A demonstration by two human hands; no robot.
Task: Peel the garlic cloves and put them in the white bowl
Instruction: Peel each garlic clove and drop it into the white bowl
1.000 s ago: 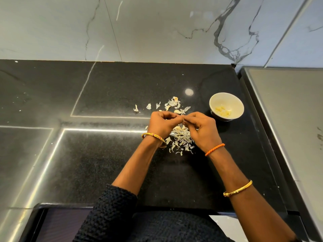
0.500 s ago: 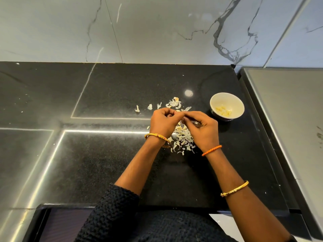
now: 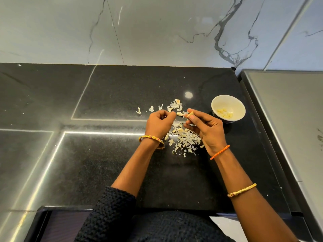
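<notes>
My right hand (image 3: 207, 128) pinches a pale garlic clove (image 3: 190, 114) between thumb and fingertips, a little above the black counter. My left hand (image 3: 160, 124) is beside it with fingers curled; whether it holds a bit of skin is hidden. A pile of papery garlic skins (image 3: 185, 140) lies on the counter between and below the hands, and more skins (image 3: 174, 105) are scattered just beyond them. The white bowl (image 3: 239, 106) stands to the right of my right hand with several peeled cloves (image 3: 224, 113) inside.
The black stone counter (image 3: 104, 163) runs left and toward me, with a marble wall (image 3: 157, 32) behind. A grey raised surface (image 3: 288, 110) borders the counter on the right, close to the bowl.
The hands, joined over the pile before, have come apart. My right hand has turned and lifted with the clove at its fingertips, nearer the bowl.
</notes>
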